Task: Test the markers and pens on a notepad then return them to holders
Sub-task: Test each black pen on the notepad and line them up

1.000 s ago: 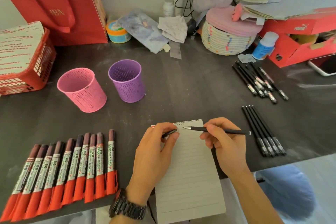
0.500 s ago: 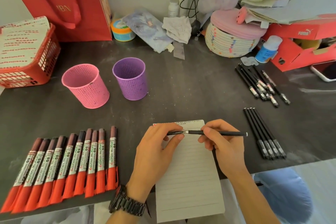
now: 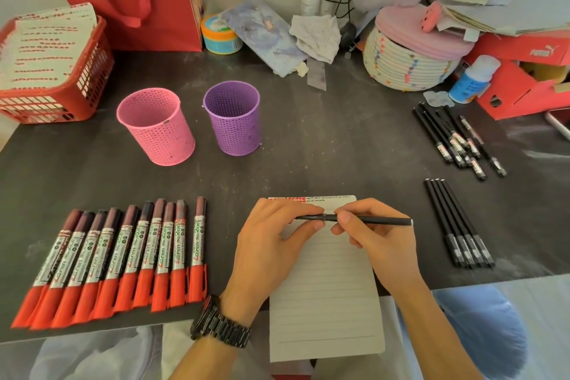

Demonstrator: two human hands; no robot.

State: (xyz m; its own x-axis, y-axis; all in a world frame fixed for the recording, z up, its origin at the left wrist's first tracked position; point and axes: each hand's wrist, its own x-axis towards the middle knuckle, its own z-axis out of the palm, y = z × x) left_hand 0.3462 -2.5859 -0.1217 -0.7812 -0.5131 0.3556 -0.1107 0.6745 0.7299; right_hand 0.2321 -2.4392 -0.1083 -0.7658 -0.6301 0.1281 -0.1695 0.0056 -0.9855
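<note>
Pen (image 3: 379, 220) is being held level over the notepad (image 3: 327, 302) top, long axis running sideways: right hand (image 3: 379, 241) is pinching its barrel, tail pointing rightward, left hand (image 3: 271, 244) is pinching the cap end just left of that grip, the purple holder (image 3: 231, 123) standing well beyond, leftward.

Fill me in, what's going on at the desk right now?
A person is holding a black pen over the notepad. The right hand grips the barrel, and the left hand pinches the cap, which meets the pen's tip end. Test scribbles sit on the notepad's top line. The red markers lie in a row on the left, and the other pens lie in two groups on the right. The pink holder and purple holder look empty.
</note>
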